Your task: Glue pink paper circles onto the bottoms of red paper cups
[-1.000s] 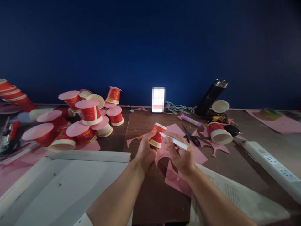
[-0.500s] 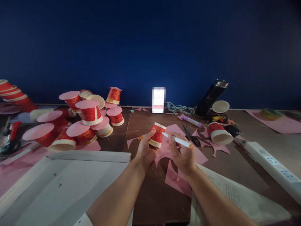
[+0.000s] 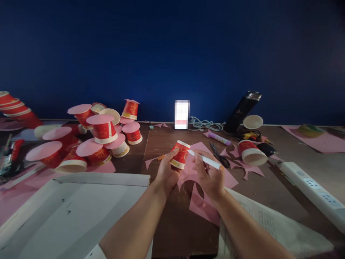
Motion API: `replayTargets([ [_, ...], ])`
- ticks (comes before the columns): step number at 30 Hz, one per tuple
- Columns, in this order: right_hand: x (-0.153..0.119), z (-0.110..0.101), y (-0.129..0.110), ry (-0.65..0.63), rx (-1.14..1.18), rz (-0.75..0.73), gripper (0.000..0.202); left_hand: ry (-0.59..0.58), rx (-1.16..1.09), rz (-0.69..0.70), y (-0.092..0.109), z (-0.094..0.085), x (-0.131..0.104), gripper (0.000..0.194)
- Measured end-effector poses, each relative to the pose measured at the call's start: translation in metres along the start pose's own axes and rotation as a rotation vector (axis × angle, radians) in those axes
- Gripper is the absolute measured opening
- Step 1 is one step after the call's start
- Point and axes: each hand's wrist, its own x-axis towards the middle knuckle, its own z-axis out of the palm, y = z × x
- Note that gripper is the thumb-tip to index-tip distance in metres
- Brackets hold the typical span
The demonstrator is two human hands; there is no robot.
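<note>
A red paper cup point(image 3: 180, 154) with gold print is tilted in my left hand point(image 3: 167, 172), thumb across its side. My right hand point(image 3: 211, 176) grips a white marker point(image 3: 207, 161) with an orange end, like a pen. The marker's tip is close to the cup's right side; I cannot tell whether it touches. Beneath both hands lies a pink paper sheet point(image 3: 203, 148) with cut-out curves. Black scissors point(image 3: 219, 155) rest just beyond my right hand. A purple glue stick point(image 3: 219, 139) lies behind them.
Several red cups topped with pink paper discs point(image 3: 101, 129) crowd the left. An open white box point(image 3: 102, 208) sits front left. At right are a tipped cup point(image 3: 250, 153), a leaning black flask point(image 3: 241, 111) and a power strip point(image 3: 309, 187). A lit screen point(image 3: 182, 115) stands behind.
My right hand has shifted slightly right, drawing the marker's tip a little away from the cup. The cup and my left hand have stayed nearly still.
</note>
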Motion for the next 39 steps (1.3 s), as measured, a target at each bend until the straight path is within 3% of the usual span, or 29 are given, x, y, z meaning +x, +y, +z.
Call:
replayTargets([
  [9,0.0039,-0.0018,-0.0064,0.016,-0.023,-0.045,0.021,-0.019,0.042,-0.005,-0.0028,0.0004,-0.0024,0.011],
  [31,-0.0006,0.0002,-0.0017,-0.041,0.018,0.053,0.023,-0.013,0.030,0.001,-0.0007,0.0013,-0.0016,0.009],
  [39,0.0007,-0.0024,-0.0059,-0.017,0.040,-0.013,0.022,-0.027,0.055,-0.003,-0.0018,0.0023,-0.0031,0.011],
])
